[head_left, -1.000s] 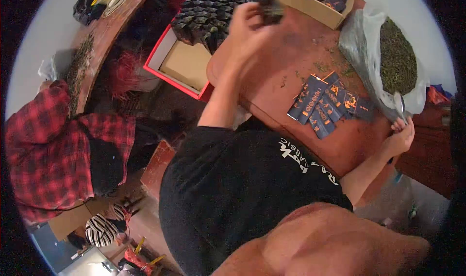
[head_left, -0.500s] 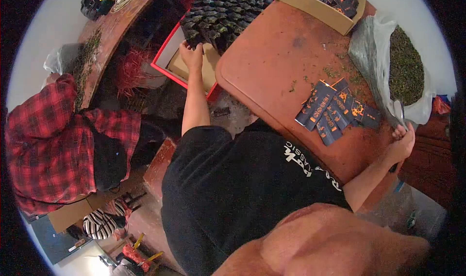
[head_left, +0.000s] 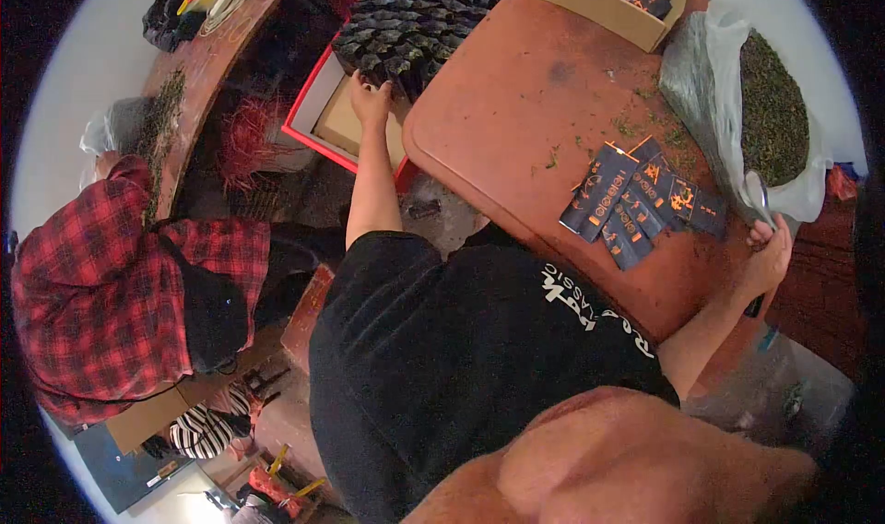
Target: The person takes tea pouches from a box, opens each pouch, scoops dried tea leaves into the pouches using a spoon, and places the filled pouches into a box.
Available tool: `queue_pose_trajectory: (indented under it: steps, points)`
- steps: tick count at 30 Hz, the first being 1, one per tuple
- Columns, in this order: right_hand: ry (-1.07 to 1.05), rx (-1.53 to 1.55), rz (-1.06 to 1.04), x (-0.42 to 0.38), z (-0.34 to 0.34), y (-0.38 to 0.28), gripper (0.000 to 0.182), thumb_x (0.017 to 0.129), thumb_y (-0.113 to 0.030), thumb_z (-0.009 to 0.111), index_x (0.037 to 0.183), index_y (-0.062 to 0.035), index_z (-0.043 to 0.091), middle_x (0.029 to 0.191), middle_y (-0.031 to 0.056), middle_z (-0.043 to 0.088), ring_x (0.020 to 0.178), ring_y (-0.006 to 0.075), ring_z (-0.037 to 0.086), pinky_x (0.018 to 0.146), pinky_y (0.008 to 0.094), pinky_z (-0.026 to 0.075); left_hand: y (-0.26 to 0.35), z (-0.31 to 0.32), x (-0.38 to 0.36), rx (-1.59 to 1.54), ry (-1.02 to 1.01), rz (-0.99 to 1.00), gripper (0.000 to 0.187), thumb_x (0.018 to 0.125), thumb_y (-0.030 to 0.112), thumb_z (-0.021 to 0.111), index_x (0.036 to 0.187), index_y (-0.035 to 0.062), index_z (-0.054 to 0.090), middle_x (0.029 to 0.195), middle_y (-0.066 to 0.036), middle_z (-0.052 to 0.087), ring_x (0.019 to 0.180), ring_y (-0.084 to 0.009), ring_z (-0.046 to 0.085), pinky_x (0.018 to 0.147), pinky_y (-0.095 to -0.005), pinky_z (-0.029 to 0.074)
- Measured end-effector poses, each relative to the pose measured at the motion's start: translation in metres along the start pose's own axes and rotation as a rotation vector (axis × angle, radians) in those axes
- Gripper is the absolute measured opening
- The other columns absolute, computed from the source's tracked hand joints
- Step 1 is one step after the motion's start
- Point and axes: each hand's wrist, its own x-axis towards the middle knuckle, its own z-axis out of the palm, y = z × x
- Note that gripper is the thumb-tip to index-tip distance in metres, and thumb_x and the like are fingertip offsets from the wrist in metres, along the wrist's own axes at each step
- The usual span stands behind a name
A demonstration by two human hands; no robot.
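My left hand (head_left: 371,105) reaches to the front row of black packets (head_left: 419,26), packed closely in rows in a red-edged box (head_left: 309,100). Its thumb and fingers are bent around the near edge of one packet, and the fingertips are partly hidden. On the right, my right hand (head_left: 770,252) grips a metal spoon (head_left: 758,195) by its handle. The spoon's head is beside the near edge of a plastic bag (head_left: 724,100) holding dried green-brown herb (head_left: 772,109). Several dark printed packets with orange markings (head_left: 636,201) lie fanned on the table between my hands.
A cardboard tray (head_left: 608,10) of more printed packets stands at the table's (head_left: 516,109) far edge. Crumbs of herb are scattered near the bag. At left, a person in a red plaid shirt (head_left: 101,275) sits by another table (head_left: 221,54). Red strands (head_left: 249,141) hang between the tables.
My left hand has shifted slightly along the front row of black packets, its fingers more spread around one. My right hand stays near the bag with the spoon. The view has tilted a little.
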Motion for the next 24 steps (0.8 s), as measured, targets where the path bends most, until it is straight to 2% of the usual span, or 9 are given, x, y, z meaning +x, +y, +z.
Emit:
queue_pose_trajectory:
  steps: [8,11,14,17,20,24]
  points:
    - [0.001,0.03,-0.001,0.001,0.0,0.004,0.035,0.102,-0.021,0.043,0.123,0.0041,0.056,0.081,0.0073,0.067,0.065,0.0099,0.056,0.059,0.0224,0.046,-0.006,0.005,-0.003,-0.112,0.022,0.015,0.077,0.073,0.006,0.079,0.14,-0.0031,0.041,0.123,-0.016,0.055,0.103,-0.0241,0.06,0.082,-0.0313,0.053]
    - [-0.012,0.045,-0.007,0.001,-0.001,0.005,0.036,0.101,-0.021,0.043,0.123,0.0048,0.056,0.081,0.0074,0.067,0.066,0.0102,0.056,0.059,0.0226,0.046,-0.012,0.011,-0.003,-0.228,0.024,0.02,0.071,0.074,0.003,0.075,0.137,-0.0022,0.044,0.123,-0.018,0.055,0.107,-0.0291,0.059,0.088,-0.0376,0.05]
    - [-0.017,0.016,-0.018,0.006,-0.004,0.01,0.036,0.102,-0.021,0.043,0.123,0.0052,0.055,0.081,0.008,0.068,0.066,0.0103,0.056,0.06,0.0231,0.046,-0.001,0.007,-0.007,-0.209,-0.006,-0.011,0.071,0.074,0.002,0.074,0.138,-0.0017,0.044,0.124,-0.019,0.054,0.106,-0.0288,0.059,0.088,-0.0371,0.051]
    - [-0.011,-0.027,-0.012,0.006,-0.004,0.011,0.037,0.102,-0.022,0.043,0.123,0.005,0.055,0.081,0.0082,0.068,0.066,0.0099,0.056,0.061,0.0235,0.047,0.005,0.006,-0.012,-0.131,0.047,0.052,0.071,0.076,0.002,0.075,0.139,-0.0018,0.044,0.123,-0.015,0.058,0.102,-0.0246,0.061,0.082,-0.0331,0.053]
    - [-0.026,0.018,0.008,0.005,-0.005,0.01,0.037,0.102,-0.023,0.043,0.123,0.0048,0.055,0.082,0.008,0.069,0.065,0.0094,0.056,0.062,0.0236,0.047,0.006,0.006,-0.012,-0.09,0.065,0.022,0.072,0.074,0.003,0.077,0.138,-0.0015,0.045,0.124,-0.016,0.058,0.105,-0.0255,0.06,0.083,-0.0338,0.053]
    - [-0.058,0.002,-0.023,0.006,-0.007,0.012,0.038,0.102,-0.023,0.042,0.123,0.0052,0.055,0.082,0.0079,0.069,0.065,0.0089,0.056,0.061,0.0233,0.046,0.011,0.004,-0.014,-0.133,0.065,0.033,0.077,0.072,0.002,0.076,0.141,0.0043,0.042,0.126,-0.016,0.055,0.106,-0.0279,0.06,0.088,-0.0351,0.05]
